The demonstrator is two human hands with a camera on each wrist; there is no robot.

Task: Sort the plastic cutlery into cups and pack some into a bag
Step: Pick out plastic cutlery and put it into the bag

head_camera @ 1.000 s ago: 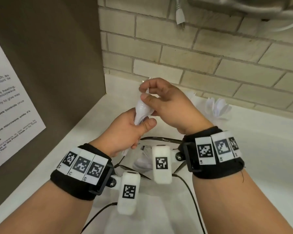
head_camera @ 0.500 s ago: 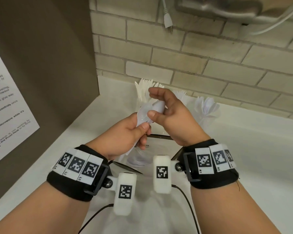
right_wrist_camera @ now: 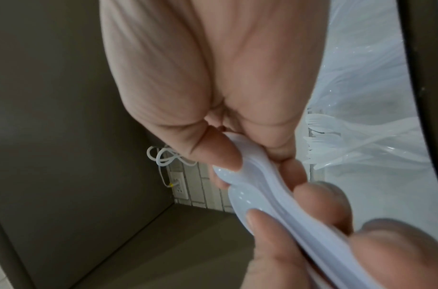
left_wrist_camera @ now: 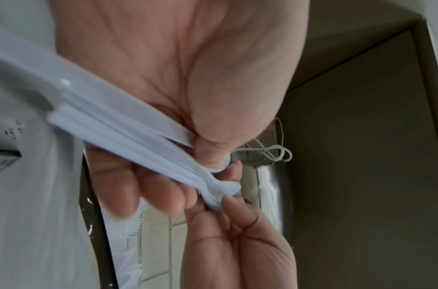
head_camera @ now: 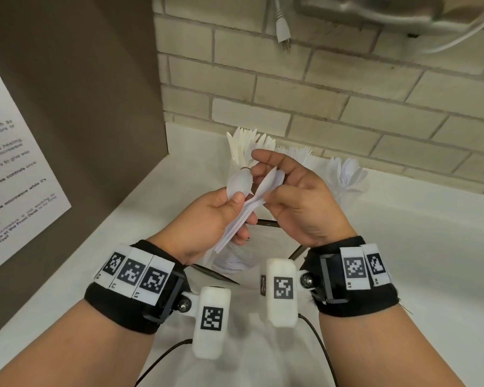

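A bundle of white plastic spoons [head_camera: 239,182] is up in the air over the counter. My left hand [head_camera: 236,215] grips the handles, thumb on the necks. My right hand [head_camera: 263,177] pinches a few bowls and fans them to the right of the rest. The left wrist view shows the spoons [left_wrist_camera: 128,136] in my left hand [left_wrist_camera: 200,172]; the right wrist view shows the bowls [right_wrist_camera: 262,195] in my right hand [right_wrist_camera: 250,162]. A clear bag [head_camera: 229,263] with cutlery lies below the hands. Upright bunches of cutlery [head_camera: 249,143] and spoons [head_camera: 344,171] stand by the wall, their cups mostly hidden.
A brown panel [head_camera: 95,121] with a paper notice [head_camera: 17,174] closes off the left. A brick wall [head_camera: 347,107] runs behind, with a hanging plug [head_camera: 282,32] and a metal appliance [head_camera: 375,9] above. White counter [head_camera: 430,247] stretches to the right.
The hands have come down a little. My right hand has shifted from the top of the bundle to pulling a few spoon bowls aside to the right.
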